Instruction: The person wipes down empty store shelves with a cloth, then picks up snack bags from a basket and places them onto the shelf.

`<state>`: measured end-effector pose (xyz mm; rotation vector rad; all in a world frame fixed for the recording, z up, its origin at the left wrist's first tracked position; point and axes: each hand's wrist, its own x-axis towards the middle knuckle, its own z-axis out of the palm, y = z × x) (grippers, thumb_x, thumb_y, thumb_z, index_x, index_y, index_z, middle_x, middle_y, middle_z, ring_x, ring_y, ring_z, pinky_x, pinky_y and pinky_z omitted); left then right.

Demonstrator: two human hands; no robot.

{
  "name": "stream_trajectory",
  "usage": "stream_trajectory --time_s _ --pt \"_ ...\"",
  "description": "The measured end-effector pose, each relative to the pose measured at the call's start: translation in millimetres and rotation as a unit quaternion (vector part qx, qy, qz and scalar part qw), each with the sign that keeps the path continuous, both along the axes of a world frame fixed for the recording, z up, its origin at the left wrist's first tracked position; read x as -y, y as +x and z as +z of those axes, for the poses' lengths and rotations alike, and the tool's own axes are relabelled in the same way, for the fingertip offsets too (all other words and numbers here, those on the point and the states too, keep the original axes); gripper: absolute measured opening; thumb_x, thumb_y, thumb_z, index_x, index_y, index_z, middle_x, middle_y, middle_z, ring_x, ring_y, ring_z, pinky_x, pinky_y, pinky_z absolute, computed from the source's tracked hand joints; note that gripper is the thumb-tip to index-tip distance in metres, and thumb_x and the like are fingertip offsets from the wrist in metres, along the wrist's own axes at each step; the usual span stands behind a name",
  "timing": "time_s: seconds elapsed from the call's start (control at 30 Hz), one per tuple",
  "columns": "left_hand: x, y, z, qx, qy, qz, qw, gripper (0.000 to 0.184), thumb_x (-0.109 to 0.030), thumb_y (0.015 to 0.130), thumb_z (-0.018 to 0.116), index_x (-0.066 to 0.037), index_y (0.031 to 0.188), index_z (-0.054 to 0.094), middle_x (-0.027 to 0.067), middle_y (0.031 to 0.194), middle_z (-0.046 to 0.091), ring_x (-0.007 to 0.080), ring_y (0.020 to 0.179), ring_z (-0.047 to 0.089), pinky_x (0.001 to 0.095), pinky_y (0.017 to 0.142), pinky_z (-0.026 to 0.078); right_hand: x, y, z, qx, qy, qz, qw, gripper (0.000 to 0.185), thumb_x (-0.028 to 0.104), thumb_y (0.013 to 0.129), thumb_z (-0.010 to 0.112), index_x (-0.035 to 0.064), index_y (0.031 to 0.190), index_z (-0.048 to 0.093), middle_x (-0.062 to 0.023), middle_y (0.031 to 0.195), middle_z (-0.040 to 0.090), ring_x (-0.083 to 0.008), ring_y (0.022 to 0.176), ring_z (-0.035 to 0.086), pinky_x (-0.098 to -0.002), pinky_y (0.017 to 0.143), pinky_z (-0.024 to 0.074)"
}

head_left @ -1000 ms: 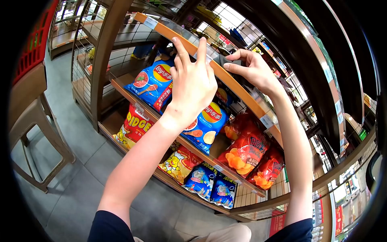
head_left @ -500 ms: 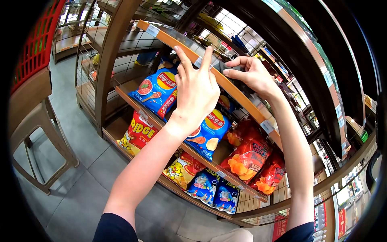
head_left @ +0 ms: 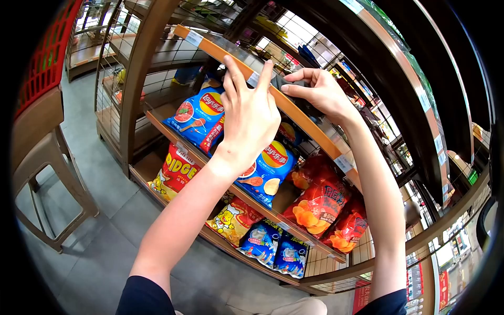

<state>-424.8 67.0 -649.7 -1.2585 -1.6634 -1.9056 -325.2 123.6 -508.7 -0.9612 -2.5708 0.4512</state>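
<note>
My left hand (head_left: pixel 249 118) is over the orange front edge of a shelf (head_left: pixel 310 126). Two of its fingers are stretched out and apart, their tips at the edge on either side of a price label (head_left: pixel 253 79); nothing shows in its grasp. Just right of it, my right hand (head_left: pixel 323 94) bends its thumb and index finger around a dark grey, cloth-like piece (head_left: pixel 277 82) behind the edge. Much of that piece is hidden. Below the hands lie blue Lay's chip bags (head_left: pixel 199 113) and red chip bags (head_left: pixel 321 205).
The bottom shelf holds a red and yellow bag (head_left: pixel 173 170) and small blue bags (head_left: pixel 259 242). A plastic stool (head_left: pixel 58 173) stands at left, below a red basket (head_left: pixel 50 58). Dark upper shelves (head_left: pixel 388 68) overhang on the right. Grey tiles (head_left: pixel 113 231) cover the floor.
The view has shifted slightly, so shelf and bags sit a little further left. My right fingertips are slightly nearer my left hand. Both hands otherwise keep their pose.
</note>
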Motion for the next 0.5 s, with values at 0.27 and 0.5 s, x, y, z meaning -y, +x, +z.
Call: stream_trajectory --time_s 0.27,0.5 --pt "-4.7 5.1 -2.1 -0.029 0.017 0.041 0.999 0.043 -0.011 0.093 0.048 -0.015 0.136 0.053 0.0252 0.156 0.025 0.0524 0.129 0.035 0.0602 0.104 0.034 -1.7 4.5 -1.5 -0.012 0.019 0.029 0.999 0.041 0.027 0.078 0.081 -0.0003 0.107 0.071 -0.0062 0.094 0.069 -0.01 0.087 0.061 -0.0258 0.081 0.0491" --pt "-3.3 3.0 -1.4 -0.025 -0.002 0.044 0.999 0.043 -0.012 0.094 0.048 -0.017 0.137 0.052 0.0258 0.156 0.024 0.052 0.13 0.035 0.0612 0.102 0.035 5.6 26.1 1.1 0.009 -0.004 -0.002 1.0 0.034 0.018 0.084 0.078 -0.0011 0.11 0.066 -0.0038 0.098 0.068 -0.0067 0.087 0.062 -0.0223 0.082 0.0491"
